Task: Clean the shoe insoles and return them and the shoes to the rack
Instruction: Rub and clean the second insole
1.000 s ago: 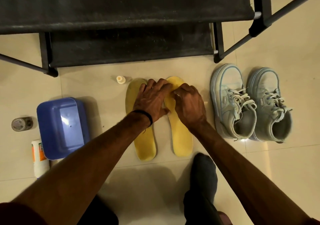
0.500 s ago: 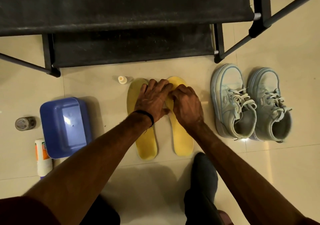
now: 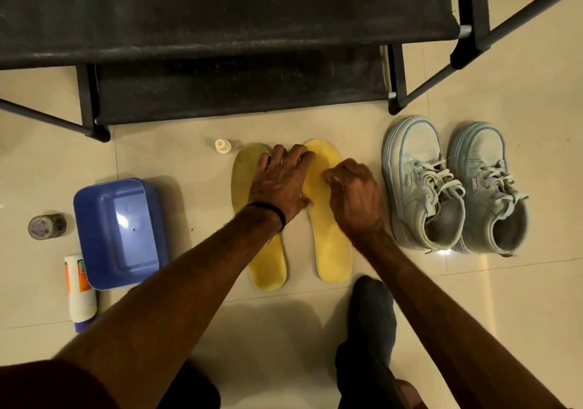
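We see two yellow insoles lying flat side by side on the tiled floor (image 3: 520,329), the left insole (image 3: 268,266) and the right insole (image 3: 334,251), their long axes running from us toward the black rack (image 3: 220,30), toes pointing at it. Our left hand (image 3: 279,184) lies spread, fingers straight, pressing across both toe ends. Our right hand (image 3: 355,197) is curled over the right insole; we cannot tell what it holds. Just right stand two pale blue shoes (image 3: 454,187), toes toward the rack. Left sit a blue tub (image 3: 120,235), a small jar (image 3: 47,226), a white bottle (image 3: 79,288) and a small cap (image 3: 223,146).
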